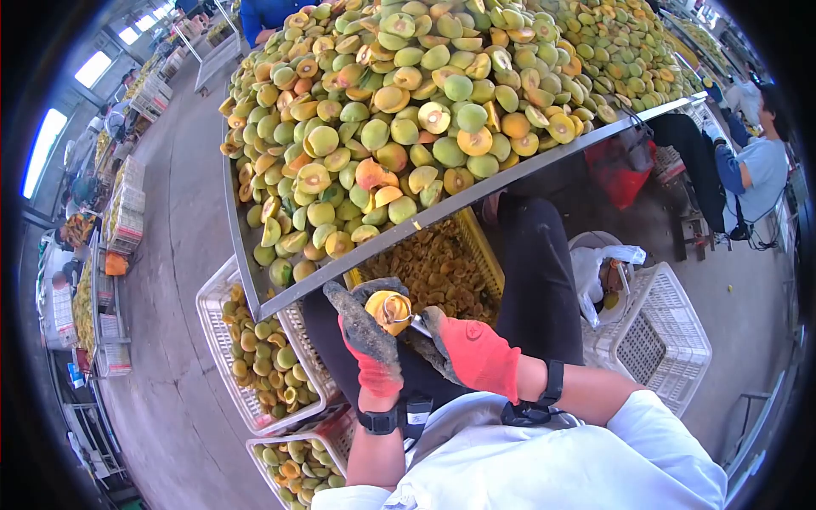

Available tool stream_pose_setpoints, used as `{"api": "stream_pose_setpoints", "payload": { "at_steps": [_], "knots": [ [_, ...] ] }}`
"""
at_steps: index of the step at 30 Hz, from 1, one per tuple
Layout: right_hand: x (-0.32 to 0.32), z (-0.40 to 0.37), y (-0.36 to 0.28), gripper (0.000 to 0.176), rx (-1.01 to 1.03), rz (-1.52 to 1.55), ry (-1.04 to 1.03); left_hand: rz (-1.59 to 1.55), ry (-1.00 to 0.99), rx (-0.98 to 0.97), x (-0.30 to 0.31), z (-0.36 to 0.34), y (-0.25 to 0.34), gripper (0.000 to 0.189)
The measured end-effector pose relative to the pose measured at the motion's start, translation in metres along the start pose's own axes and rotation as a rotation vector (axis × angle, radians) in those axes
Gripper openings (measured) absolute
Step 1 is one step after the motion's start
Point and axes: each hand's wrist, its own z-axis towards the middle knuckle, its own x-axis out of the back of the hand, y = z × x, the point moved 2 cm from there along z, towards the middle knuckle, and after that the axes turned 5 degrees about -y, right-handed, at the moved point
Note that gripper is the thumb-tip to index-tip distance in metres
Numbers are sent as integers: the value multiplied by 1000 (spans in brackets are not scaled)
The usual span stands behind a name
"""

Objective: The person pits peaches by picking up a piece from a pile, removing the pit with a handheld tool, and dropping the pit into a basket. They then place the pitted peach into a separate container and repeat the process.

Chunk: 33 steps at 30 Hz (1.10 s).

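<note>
My left hand (pixel 367 333), in a red and dark grey work glove, holds a halved yellow peach (pixel 393 308) with its cut face up. My right hand (pixel 470 347), gloved the same way, is closed around the handle of a pitting tool (pixel 416 321). Its thin curved metal end lies against the cut face of the peach half. Most of the handle is hidden inside the glove. Both hands are above my lap, just below the near edge of a metal-rimmed table (pixel 382 242) heaped with halved green and yellow peaches (pixel 374 174).
Under the table edge, a yellow crate (pixel 481 255) contains brownish fruit pieces. White crates (pixel 223 361) of peach halves stand at my left. To the right are a white crate (pixel 680 336) and a bucket with a plastic bag (pixel 599 276). A co-worker (pixel 756 170) sits farther right.
</note>
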Motion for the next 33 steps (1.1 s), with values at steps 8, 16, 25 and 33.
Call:
{"api": "stream_pose_setpoints", "payload": {
  "at_steps": [8,16,25,33],
  "knots": [
    [3,-4,-17,31,-226,-13,-162,83,135,-96,-9,-10,-1,76],
    [-5,-11,-12,38,-473,581,-167,502,104,-596,-5,-10,-3,86],
    [-3,-13,-19,34,-677,826,-166,319,102,-406,-5,-8,-8,81],
    [-9,-15,-8,13,-313,528,-144,345,42,-456,-4,-6,-9,75]
  ]
}}
